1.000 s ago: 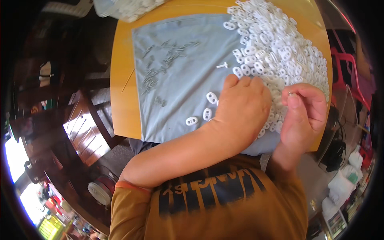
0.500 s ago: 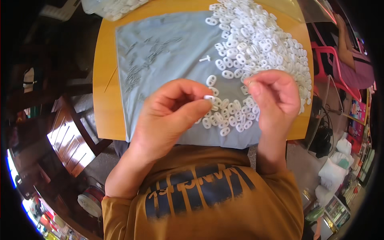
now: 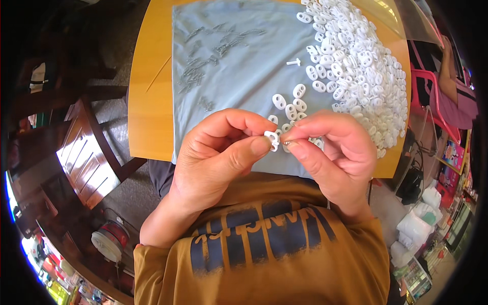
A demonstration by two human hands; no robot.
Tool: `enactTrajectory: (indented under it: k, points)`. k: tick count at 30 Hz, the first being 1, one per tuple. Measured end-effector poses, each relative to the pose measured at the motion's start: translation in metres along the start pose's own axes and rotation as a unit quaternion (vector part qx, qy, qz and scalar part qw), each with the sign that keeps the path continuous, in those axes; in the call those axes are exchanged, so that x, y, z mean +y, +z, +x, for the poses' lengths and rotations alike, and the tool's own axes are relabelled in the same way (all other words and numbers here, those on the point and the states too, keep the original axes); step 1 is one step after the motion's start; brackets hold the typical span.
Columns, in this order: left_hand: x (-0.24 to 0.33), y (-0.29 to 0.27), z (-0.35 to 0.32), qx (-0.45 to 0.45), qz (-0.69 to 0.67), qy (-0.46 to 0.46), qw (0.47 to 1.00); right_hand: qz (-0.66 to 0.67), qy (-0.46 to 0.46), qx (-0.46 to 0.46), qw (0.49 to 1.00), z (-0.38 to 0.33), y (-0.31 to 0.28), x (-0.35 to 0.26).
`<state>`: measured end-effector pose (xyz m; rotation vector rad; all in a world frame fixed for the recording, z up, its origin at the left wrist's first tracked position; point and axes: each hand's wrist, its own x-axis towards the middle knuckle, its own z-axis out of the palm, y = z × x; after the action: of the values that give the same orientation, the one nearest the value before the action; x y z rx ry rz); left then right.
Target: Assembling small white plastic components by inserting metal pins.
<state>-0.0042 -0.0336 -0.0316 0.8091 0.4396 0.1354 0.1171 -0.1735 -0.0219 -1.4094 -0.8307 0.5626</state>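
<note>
Between its thumb and index finger, my left hand (image 3: 216,160) pinches a white two-hole cord lock piece (image 3: 272,136). My right hand (image 3: 338,157) pinches a small metal spring (image 3: 287,143), its end close beside the white piece; whether the two touch I cannot tell. Both hands meet above the near part of a grey-blue cloth (image 3: 239,76). Loose white two-hole pieces (image 3: 291,111) lie just beyond and under my fingers, partly hidden. On the cloth's far left lie several small metal springs (image 3: 223,48). A white T-shaped plunger (image 3: 293,62) rests alone near the heap.
A big heap of white two-hole pieces (image 3: 366,66) covers the table's right side. The cloth lies on a yellow wooden table (image 3: 145,117), with a thin stick (image 3: 158,74) at its left. Beyond the right edge are a pink chair (image 3: 432,76) and another person's arm (image 3: 447,71).
My right hand has moved left and down, bringing the spring up to the white piece in my left hand. The view has shifted, so the table appears farther right and higher.
</note>
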Motion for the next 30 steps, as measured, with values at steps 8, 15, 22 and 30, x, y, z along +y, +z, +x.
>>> enactTrajectory:
  k: [8, 15, 22, 30]
  points:
    - [-0.004, -0.005, -0.001, -0.041, -0.025, 0.03, 0.998, -0.005, 0.003, 0.004, 1.0, -0.001, 0.004, 0.001]
    - [-0.008, -0.007, 0.0, -0.062, -0.01, 0.057, 0.996, -0.026, -0.011, -0.014, 1.0, 0.001, 0.002, 0.003]
    - [-0.01, -0.006, 0.0, -0.055, 0.017, 0.067, 0.996, -0.102, -0.069, -0.019, 0.992, 0.003, 0.001, 0.006]
    - [-0.013, -0.005, 0.001, -0.005, 0.198, 0.154, 0.968, -0.212, -0.155, -0.015, 0.965, 0.005, 0.007, 0.001]
